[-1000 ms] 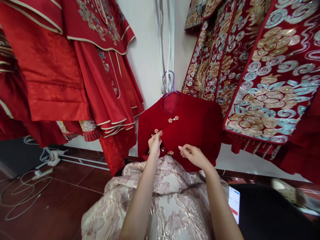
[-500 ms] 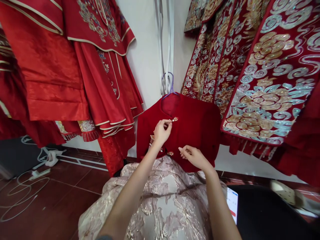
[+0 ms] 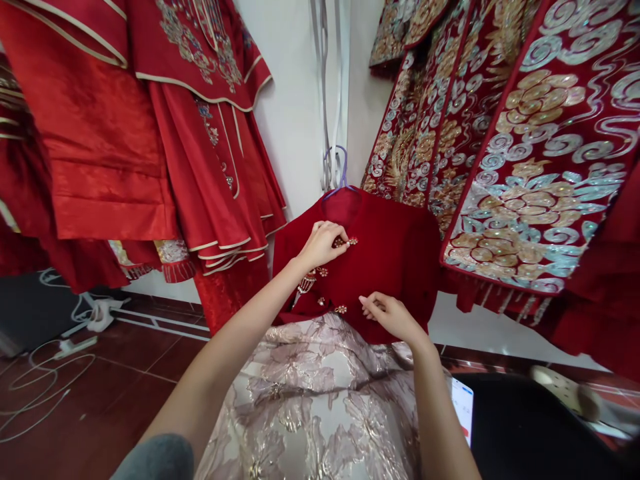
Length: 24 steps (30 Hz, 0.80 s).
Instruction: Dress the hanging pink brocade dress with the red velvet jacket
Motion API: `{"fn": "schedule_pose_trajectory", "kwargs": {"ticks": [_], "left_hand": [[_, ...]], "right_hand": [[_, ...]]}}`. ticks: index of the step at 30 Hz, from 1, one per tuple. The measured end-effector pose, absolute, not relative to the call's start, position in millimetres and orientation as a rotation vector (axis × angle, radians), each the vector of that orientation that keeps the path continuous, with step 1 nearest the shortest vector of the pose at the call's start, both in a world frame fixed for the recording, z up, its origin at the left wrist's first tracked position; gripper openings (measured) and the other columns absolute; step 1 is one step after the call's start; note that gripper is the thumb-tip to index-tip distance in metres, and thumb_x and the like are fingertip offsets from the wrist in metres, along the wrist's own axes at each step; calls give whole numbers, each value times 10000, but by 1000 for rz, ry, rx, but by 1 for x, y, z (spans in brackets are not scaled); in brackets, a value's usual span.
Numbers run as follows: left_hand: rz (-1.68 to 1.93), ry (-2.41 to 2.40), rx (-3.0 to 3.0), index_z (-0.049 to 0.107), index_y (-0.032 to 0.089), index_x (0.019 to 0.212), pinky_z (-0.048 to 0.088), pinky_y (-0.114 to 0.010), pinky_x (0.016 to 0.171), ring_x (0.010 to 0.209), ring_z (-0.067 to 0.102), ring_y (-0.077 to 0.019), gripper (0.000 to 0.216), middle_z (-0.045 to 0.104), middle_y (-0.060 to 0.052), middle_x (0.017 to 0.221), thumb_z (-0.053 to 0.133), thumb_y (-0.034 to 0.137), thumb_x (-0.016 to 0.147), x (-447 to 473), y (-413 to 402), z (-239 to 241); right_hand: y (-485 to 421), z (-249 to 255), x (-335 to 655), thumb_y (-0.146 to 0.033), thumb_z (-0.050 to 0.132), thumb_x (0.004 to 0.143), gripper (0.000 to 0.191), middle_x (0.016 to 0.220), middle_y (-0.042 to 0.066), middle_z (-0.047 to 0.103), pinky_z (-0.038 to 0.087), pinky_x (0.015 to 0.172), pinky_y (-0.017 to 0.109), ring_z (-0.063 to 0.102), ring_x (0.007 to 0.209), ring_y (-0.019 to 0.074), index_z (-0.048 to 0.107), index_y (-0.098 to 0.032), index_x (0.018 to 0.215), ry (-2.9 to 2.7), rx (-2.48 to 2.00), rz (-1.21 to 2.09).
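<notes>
A dark red velvet jacket (image 3: 395, 253) hangs on a purple hanger (image 3: 340, 167) against the white wall. Gold flower-shaped clasps run down its front. My left hand (image 3: 323, 243) is up at the top clasp (image 3: 350, 241) near the collar, fingers pinched on it. My right hand (image 3: 390, 315) holds the jacket's lower front edge, close to the bottom clasp (image 3: 341, 309). A small gold tassel (image 3: 305, 283) dangles below my left wrist. Under the jacket spreads a pale pink and gold brocade skirt (image 3: 315, 393).
Plain red gowns with cream piping (image 3: 150, 133) hang at the left. Heavily embroidered red, gold and silver robes (image 3: 525, 147) hang at the right. White cables (image 3: 45, 373) lie on the dark red tile floor. A phone (image 3: 461, 407) shows at the lower right.
My left hand has risen from the middle clasp to the top clasp by the collar. My right hand has stayed on the lower front edge.
</notes>
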<state>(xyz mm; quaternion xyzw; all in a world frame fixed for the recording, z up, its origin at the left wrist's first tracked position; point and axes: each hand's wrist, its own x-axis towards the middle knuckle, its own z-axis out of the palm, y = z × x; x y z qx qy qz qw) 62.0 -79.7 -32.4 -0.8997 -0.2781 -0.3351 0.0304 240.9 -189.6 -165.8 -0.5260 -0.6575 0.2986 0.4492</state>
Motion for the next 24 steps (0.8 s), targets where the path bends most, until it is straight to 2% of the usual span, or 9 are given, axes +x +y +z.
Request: {"fn": "schedule_pose_trajectory", "kwargs": {"ticks": [5, 8, 11, 14, 18, 22, 24], "left_hand": [[-1118, -767, -2859, 611, 233, 795, 152, -421, 1120, 863, 560, -185, 35, 628, -9, 782, 593, 214, 771, 66, -74, -31], [-1317, -783, -2899, 598, 244, 711, 173, -423, 1126, 818, 570, -193, 49, 595, -3, 693, 639, 220, 719, 67, -74, -31], [-1426, -755, -2896, 587, 247, 702, 210, -411, 1116, 775, 575, -193, 60, 580, -4, 658, 647, 247, 712, 68, -74, -33], [-1306, -708, -2877, 585, 217, 784, 243, -392, 1088, 811, 587, -203, 30, 609, -45, 765, 579, 245, 774, 67, -71, -35], [-1219, -900, -2707, 590, 146, 949, 321, -385, 1016, 969, 583, -270, 197, 612, -149, 1003, 582, 229, 770, 66, -62, -37], [-1036, -1173, -2501, 519, 98, 1190, 367, -411, 967, 1084, 551, -318, 383, 568, -206, 1154, 497, 203, 823, 63, -66, -41], [-825, -1419, -2422, 423, 67, 1303, 389, -436, 935, 1073, 560, -328, 453, 519, -240, 1226, 406, 223, 878, 63, -76, -43]], "right_hand": [[-191, -164, 240, -571, 509, 833, 393, 702, 38, 664, 523, 698, 296, 652, 682, 174, 560, -200, 713, -1640, -1310, 720], [-193, -159, 238, -566, 510, 837, 382, 747, 44, 666, 529, 722, 295, 648, 730, 173, 566, -198, 752, -1610, -1278, 694], [-188, -146, 232, -563, 515, 836, 369, 860, 67, 660, 539, 770, 302, 641, 841, 183, 560, -197, 830, -1462, -1210, 584], [-170, -117, 216, -537, 524, 842, 375, 1071, 108, 619, 510, 899, 328, 599, 1023, 194, 531, -195, 994, -1297, -1063, 320], [-136, -73, 178, -503, 415, 912, 516, 1446, 112, 377, 293, 1128, 368, 349, 1348, 191, 390, -206, 1332, -1476, -823, 167], [-110, -58, 147, -603, 315, 897, 774, 1551, 168, 121, 99, 1167, 460, 20, 1444, 261, 193, -100, 1472, -1614, -1104, 321], [-106, -64, 144, -628, 273, 888, 872, 1544, 232, 9, 58, 1144, 518, -61, 1431, 319, 96, -15, 1483, -1556, -1346, 278]]}}
